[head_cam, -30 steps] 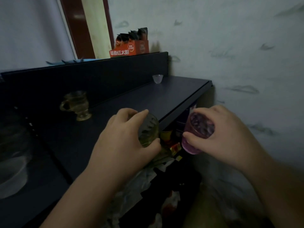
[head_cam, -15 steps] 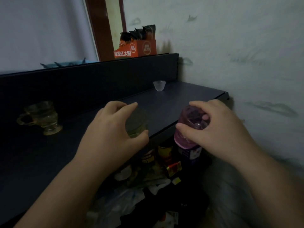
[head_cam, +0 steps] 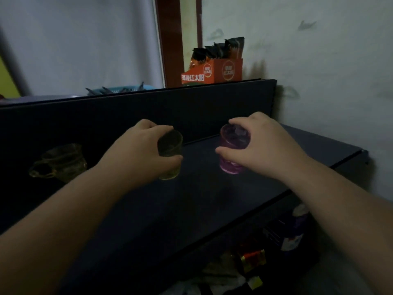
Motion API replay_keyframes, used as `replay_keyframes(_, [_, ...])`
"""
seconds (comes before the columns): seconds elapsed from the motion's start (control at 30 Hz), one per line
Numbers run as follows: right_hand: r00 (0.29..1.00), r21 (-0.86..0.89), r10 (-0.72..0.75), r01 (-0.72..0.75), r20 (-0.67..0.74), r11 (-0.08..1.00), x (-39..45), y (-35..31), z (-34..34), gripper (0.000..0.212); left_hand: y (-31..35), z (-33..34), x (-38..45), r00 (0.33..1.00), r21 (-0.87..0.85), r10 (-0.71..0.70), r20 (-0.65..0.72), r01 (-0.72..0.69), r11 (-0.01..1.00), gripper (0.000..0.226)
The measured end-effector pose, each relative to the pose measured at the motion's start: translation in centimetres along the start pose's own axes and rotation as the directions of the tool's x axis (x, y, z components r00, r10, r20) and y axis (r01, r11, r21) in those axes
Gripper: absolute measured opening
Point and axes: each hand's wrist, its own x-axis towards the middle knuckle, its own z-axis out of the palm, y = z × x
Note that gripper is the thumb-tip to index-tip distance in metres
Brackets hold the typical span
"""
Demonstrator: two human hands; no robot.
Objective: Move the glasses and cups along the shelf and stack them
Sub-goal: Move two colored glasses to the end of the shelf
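The left hand (head_cam: pixel 136 154) grips a yellow glass (head_cam: pixel 170 155), the right hand (head_cam: pixel 261 145) a purple glass (head_cam: pixel 230 150), both seemingly empty, over the dark shelf (head_cam: pixel 191 199).

Both bare forearms are stretched forward; the left hand (head_cam: pixel 138 152) and right hand (head_cam: pixel 258 143) are each curled closed, palms down, well apart.

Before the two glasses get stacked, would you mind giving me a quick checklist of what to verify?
1. Left hand grips the green glass: ok.
2. Right hand grips the purple glass from above: ok.
3. Glasses apart, not knocking: ok.
4. Purple glass mouth free to receive the other: not ok, fingers cover the rim.
5. Glasses resting on the shelf or lifted: cannot tell.
6. Handled mug clear of the left arm: ok.
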Motion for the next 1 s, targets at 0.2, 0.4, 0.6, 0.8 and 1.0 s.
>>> replay_keyframes(0.2, [0.990, -0.042, -0.064, 0.070, 0.128, 0.997, 6.6, 1.1, 4.1, 0.082, -2.6, 2.8, 4.7, 0.993, 0.020, -0.111, 0.027, 0.111, 0.994, 0.081])
replay_keyframes(0.4, [0.935, 0.029, -0.200, 0.201, 0.291, 0.979, 12.2, 1.7, 8.0, 0.076, -3.8, 5.3, 8.3, 0.977, 0.093, -0.212, -0.004, 0.212, 0.973, 0.079])
replay_keyframes(0.6, [0.916, 0.109, -0.226, 0.201, 0.331, 0.974, 15.9, 2.3, 11.2, 0.078, -3.2, 6.7, 10.1, 0.946, 0.161, -0.325, 0.008, 0.319, 0.934, 0.074])
replay_keyframes(0.8, [0.917, 0.188, -0.220, 0.164, 0.332, 0.968, 17.7, 3.1, 12.7, 0.088, -2.1, 8.0, 11.6, 0.902, 0.165, -0.432, 0.004, 0.426, 0.890, 0.066])
replay_keyframes(1.0, [0.909, 0.200, -0.282, 0.228, 0.306, 0.953, 16.9, 4.5, 12.5, 0.095, -1.1, 8.6, 11.5, 0.865, 0.119, -0.500, -0.030, 0.500, 0.858, 0.089])
